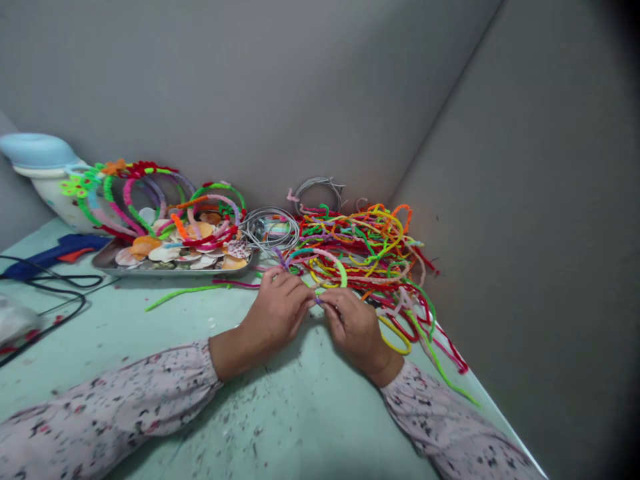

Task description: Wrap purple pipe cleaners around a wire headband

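Observation:
A curved band wrapped in fuzzy wire (342,269), teal, pink and light green, arches up between my two hands, with a purple twist at its left end. My left hand (280,307) is closed, its fingers pinching near the band's left side. Opposite it, my right hand (355,327) pinches too, and a small purple piece (319,301) shows between the fingertips of both hands. The fingers hide the lower parts of the band.
A metal tray (175,273) of shells and colourful fuzzy hoops stands at the left. Behind my hands lie coiled grey wire (273,230) and a tangled pile of fuzzy wires (370,233). A blue glue gun (55,257), black cable and blue-lidded bin (47,173) are far left.

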Demonstrator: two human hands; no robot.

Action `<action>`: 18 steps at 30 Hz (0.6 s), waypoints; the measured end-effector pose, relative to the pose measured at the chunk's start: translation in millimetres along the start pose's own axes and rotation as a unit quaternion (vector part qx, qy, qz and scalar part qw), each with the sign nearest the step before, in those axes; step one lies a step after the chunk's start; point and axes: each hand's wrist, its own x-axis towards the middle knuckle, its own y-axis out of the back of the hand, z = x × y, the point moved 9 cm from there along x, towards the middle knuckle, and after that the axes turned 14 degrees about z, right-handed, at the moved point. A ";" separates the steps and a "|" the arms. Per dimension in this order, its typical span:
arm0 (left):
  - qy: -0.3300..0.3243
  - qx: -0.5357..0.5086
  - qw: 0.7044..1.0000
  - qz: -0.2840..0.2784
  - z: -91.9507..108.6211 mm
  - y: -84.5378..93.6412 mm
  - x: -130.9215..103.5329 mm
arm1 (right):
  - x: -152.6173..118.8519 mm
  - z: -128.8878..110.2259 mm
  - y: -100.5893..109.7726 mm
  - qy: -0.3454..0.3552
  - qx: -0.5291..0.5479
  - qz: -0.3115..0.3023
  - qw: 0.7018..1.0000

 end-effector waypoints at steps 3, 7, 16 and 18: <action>-0.001 0.003 1.000 -0.001 1.0 0.3 0.1 | -0.3 0.4 -0.3 -0.002 0.001 -0.002 1.000; 0.001 -0.009 1.000 -0.014 1.7 -0.7 -0.5 | -1.2 -2.9 0.2 0.006 0.006 -0.004 1.000; 0.040 -0.039 0.992 0.112 -2.6 29.8 3.9 | 1.9 10.5 5.6 -0.057 0.019 0.033 0.998; 0.077 -0.044 0.980 0.178 -10.5 43.3 2.6 | 2.5 16.7 10.5 -0.087 0.017 0.061 0.994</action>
